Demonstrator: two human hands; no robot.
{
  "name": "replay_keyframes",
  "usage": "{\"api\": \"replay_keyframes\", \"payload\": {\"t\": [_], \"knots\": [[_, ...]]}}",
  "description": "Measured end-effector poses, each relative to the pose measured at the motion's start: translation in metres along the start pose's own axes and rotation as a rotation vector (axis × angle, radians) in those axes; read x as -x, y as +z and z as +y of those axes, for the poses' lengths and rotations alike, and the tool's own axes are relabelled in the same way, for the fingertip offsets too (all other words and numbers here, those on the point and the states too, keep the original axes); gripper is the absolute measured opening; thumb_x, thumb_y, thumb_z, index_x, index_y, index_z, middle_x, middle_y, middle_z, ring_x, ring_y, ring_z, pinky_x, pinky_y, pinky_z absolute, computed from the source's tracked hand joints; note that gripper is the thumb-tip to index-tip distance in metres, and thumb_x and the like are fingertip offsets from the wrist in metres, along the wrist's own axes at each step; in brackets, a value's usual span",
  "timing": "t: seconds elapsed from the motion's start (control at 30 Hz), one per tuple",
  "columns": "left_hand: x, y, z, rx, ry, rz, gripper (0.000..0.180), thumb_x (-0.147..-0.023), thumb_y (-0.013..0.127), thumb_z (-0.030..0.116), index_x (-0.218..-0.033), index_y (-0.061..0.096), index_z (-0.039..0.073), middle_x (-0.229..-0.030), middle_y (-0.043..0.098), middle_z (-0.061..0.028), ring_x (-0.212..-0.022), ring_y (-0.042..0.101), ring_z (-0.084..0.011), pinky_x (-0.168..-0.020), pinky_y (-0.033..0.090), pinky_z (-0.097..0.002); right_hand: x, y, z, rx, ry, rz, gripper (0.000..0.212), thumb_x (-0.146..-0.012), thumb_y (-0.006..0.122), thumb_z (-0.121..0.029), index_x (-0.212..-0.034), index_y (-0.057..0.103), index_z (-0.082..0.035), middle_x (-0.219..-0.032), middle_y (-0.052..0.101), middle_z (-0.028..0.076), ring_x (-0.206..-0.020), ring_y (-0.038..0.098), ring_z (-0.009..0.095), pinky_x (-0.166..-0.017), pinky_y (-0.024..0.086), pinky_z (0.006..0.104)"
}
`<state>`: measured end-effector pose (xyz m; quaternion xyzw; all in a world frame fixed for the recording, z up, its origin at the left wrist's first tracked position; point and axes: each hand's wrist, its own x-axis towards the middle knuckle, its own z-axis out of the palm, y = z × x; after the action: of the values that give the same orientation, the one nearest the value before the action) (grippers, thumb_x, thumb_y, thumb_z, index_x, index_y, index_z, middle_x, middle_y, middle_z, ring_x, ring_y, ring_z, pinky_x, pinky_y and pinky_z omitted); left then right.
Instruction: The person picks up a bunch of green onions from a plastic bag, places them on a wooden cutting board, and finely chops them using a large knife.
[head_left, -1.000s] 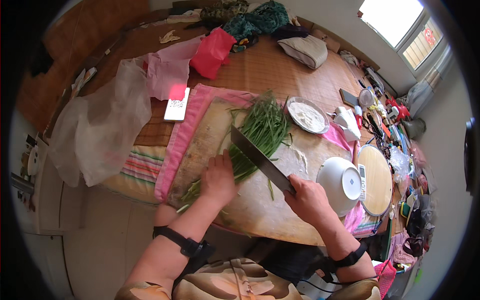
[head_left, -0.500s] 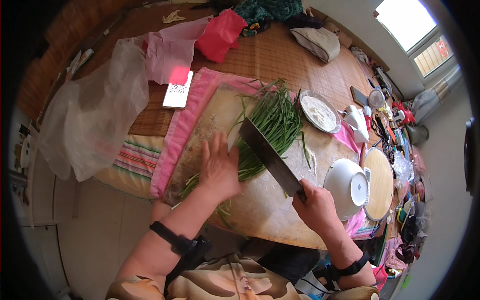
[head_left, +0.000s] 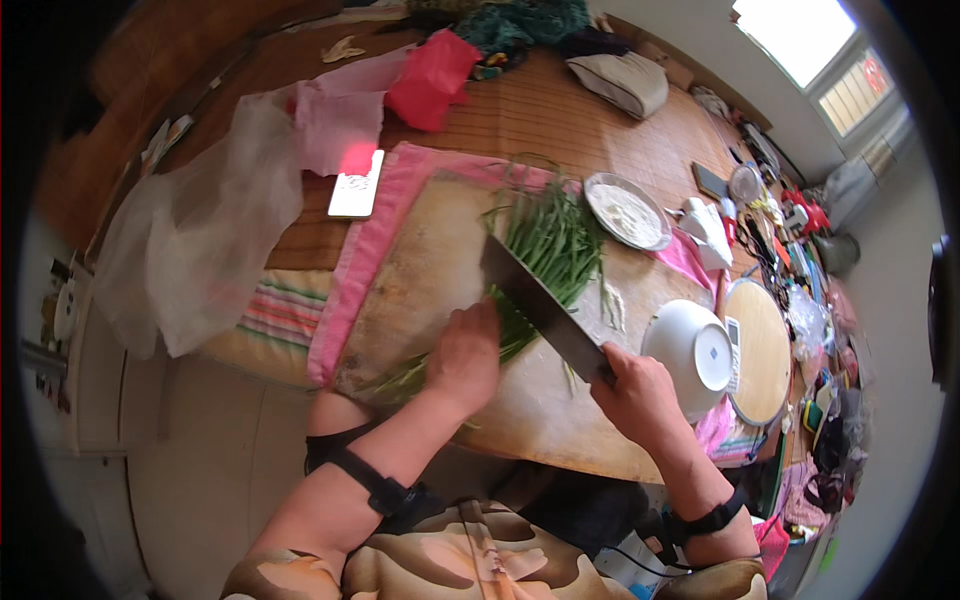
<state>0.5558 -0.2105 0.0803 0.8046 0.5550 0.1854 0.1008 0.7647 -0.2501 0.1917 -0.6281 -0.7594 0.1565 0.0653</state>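
Observation:
A bunch of long green chives (head_left: 556,240) lies across the floury wooden board (head_left: 410,250), its leafy ends pointing away from me. My right hand (head_left: 637,392) is wrapped around the handle of a dark cleaver (head_left: 543,308). The broad blade lies slantwise over the bunch, tip toward the far left. Just left of the blade, my left hand (head_left: 467,352) has its fingers curled over the stem part of the chives. The stem ends stick out below that hand toward the board's near left edge. Whether the blade touches the board is hidden.
Right of the chives sit a dish of white flour (head_left: 628,212) and an upturned white bowl (head_left: 685,355). A phone (head_left: 356,185) and a clear plastic bag (head_left: 200,220) lie to the left. A pink towel (head_left: 345,290) runs under the board. A round wooden lid-like disc (head_left: 757,350) is farther right.
My left hand has gone from spread fingers to curled ones and moved slightly right and down, onto the chives. The cleaver stays nearly in place over the bunch.

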Motion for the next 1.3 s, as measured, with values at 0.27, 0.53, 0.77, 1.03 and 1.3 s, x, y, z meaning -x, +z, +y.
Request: {"api": "replay_keyframes", "payload": {"t": [0.27, 0.53, 0.77, 1.03, 1.3], "knots": [[0.003, -0.009, 0.002, 0.076, -0.127, -0.05, 0.079, -0.064, 0.078, 0.016, -0.129, 0.041, -0.011, -0.108, 0.049, -0.0198, -0.104, 0.048, -0.0349, -0.09, 0.045, -0.0406, -0.003, 0.001, -0.005, 0.075, 0.031, -0.044, 0.015, -0.078, 0.059, -0.014, -0.086, 0.052, -0.004, -0.065, 0.059, 0.021, -0.066, 0.06, 0.041, -0.061, 0.047, 0.0507], [0.003, 0.001, -0.003, -0.02, -0.041, 0.049, 0.049, -0.073, 0.057, 0.008, -0.118, 0.05, -0.01, -0.099, 0.053, -0.0174, -0.095, 0.051, -0.0304, -0.083, 0.045, -0.0373, -0.025, 0.002, -0.006, 0.107, 0.04, -0.147, 0.013, -0.078, 0.058, -0.014, -0.084, 0.053, -0.004, -0.062, 0.058, 0.022, -0.063, 0.06, 0.042, -0.06, 0.047, 0.0514], [0.0, 0.005, 0.001, -0.065, -0.01, -0.018, 0.048, -0.075, 0.054, 0.007, -0.119, 0.046, -0.009, -0.103, 0.051, -0.0186, -0.095, 0.051, -0.0308, -0.084, 0.045, -0.0378, -0.039, 0.037, 0.002, 0.084, 0.035, -0.087, 0.011, -0.079, 0.057, -0.015, -0.082, 0.055, -0.004, -0.064, 0.06, 0.021, -0.063, 0.06, 0.041, -0.059, 0.047, 0.0512], [0.001, 0.008, -0.001, -0.02, -0.058, 0.058, 0.068, -0.065, 0.075, 0.017, -0.121, 0.044, -0.006, -0.107, 0.05, -0.0193, -0.101, 0.05, -0.0324, -0.087, 0.045, -0.0383, -0.033, 0.058, 0.005, 0.04, 0.042, 0.108, 0.014, -0.08, 0.06, -0.019, -0.09, 0.057, -0.008, -0.068, 0.062, 0.019, -0.065, 0.061, 0.04, -0.059, 0.049, 0.051], [0.0, -0.004, 0.004, -0.053, -0.142, -0.092, 0.072, -0.068, 0.077, 0.029, -0.122, 0.043, -0.005, -0.109, 0.048, -0.0175, -0.105, 0.046, -0.0318, -0.095, 0.039, -0.0382, -0.005, 0.015, -0.015, -0.043, 0.029, 0.253, 0.014, -0.083, 0.058, -0.019, -0.09, 0.057, -0.007, -0.067, 0.062, 0.018, -0.065, 0.061, 0.039, -0.06, 0.049, 0.0494]]}}
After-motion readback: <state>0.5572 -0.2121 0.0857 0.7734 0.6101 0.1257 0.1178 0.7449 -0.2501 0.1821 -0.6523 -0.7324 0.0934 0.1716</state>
